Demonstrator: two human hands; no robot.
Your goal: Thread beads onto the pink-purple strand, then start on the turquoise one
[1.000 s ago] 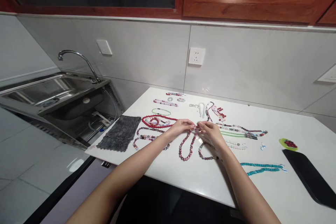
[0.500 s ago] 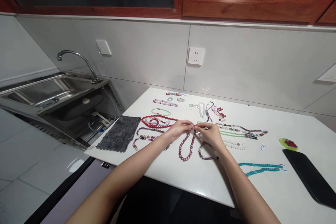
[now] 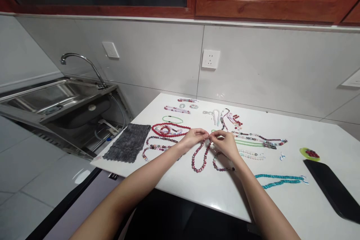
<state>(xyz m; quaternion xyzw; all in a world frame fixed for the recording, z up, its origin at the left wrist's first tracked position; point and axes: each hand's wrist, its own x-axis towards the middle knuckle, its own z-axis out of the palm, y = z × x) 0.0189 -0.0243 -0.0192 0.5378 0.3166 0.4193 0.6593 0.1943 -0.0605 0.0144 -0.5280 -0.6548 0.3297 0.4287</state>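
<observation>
A loop of dark red beads (image 3: 193, 160), a bead string, hangs down and rests on the white table (image 3: 180, 187). Its two upper ends meet between my fingertips. My left hand (image 3: 195, 137) pinches one end from the left, and my right hand (image 3: 225, 142) pinches the other from the right, their fingertips almost touching. Just below my right hand lies a bracelet of mixed dark beads (image 3: 216, 165). Left of my left hand rests a bright red bead necklace (image 3: 157, 124). Any thread or knot between the fingers is too small to make out.
Turquoise bead strands (image 3: 281, 176) lie at the right, near a black tray (image 3: 332, 191) and a green dish (image 3: 304, 153) of red beads. A grey cloth (image 3: 129, 143) covers the left corner. Several more bead strings lie behind my hands. A metal sink (image 3: 70, 93) stands at the left.
Both hands keep their pinch at the top of the bead string. My fingertips have shifted very slightly; the rest looks the same.
</observation>
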